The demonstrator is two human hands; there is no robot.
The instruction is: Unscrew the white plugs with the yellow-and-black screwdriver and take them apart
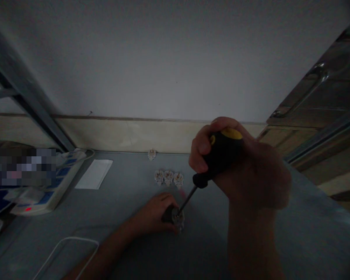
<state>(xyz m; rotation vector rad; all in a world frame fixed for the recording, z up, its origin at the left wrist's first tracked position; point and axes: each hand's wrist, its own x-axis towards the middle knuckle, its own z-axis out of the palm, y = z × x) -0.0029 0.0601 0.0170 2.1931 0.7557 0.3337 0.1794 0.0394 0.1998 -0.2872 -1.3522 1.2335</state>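
My right hand [247,167] is wrapped around the black and yellow handle of a screwdriver [221,157]. Its thin shaft slants down to the left, and the tip meets the pale round face of a small dark-sided part [177,217], which looks like an electrical plug piece. Low over the grey tabletop, my left hand [156,214] has its fingers closed around that plug piece. Just beyond it, three pale round plug inserts [168,177] with brass pins lie side by side. Another plug insert [152,154] sits farther back near the wall.
A white power strip [51,194] with blue sockets and a lit red light lies at the left. Beside it is a folded white paper [95,174]. A white cable [72,238] loops by my left forearm. A metal door handle [306,93] shows at the right.
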